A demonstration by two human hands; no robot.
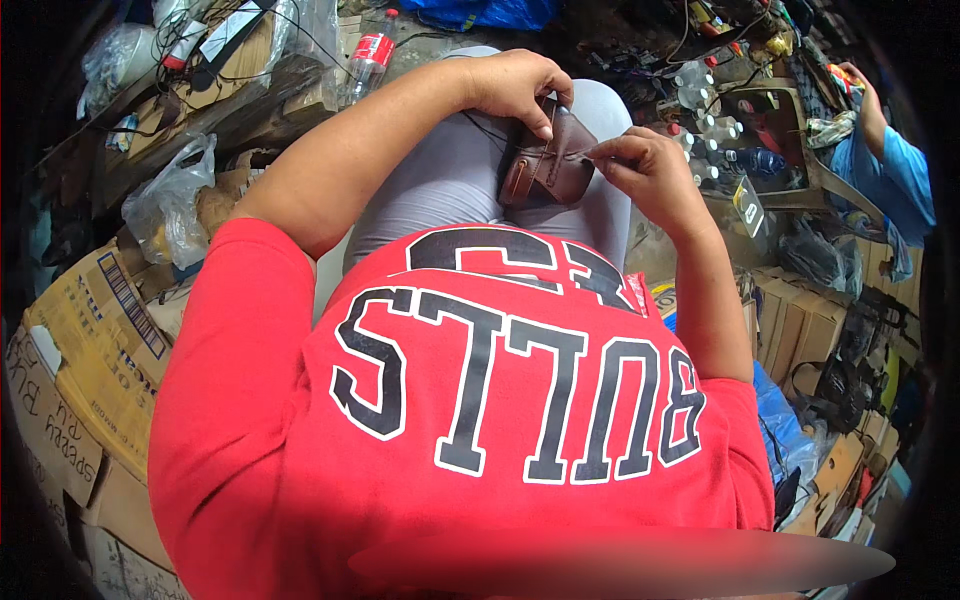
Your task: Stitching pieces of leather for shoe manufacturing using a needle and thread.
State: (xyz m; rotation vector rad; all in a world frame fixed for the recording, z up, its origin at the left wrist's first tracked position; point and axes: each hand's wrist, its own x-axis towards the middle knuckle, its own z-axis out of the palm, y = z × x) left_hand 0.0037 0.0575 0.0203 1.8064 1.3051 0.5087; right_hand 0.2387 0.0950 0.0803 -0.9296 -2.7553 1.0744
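Note:
A brown leather shoe [572, 182], with visible stitching along its seam, rests across my lap on my grey trousers [430, 190]. My left hand [515, 88] is closed over the shoe's far edge, with the thumb pressed on the leather. Close by the shoe's right side, my right hand [645, 172] makes a pinch, its fingertips beside the stitched seam. Whatever is between those fingertips is too fine to make out. A thin dark cord runs near my left hand over the trousers.
Left of me lie a clear plastic bag [172, 205] and cardboard boxes [95, 345]. A red-capped bottle [371, 55] stands beyond my left forearm. Several bottles [698, 95] and a wooden crate-like frame [815, 170] are at right. Another person's blue sleeve [890, 180] shows at far right.

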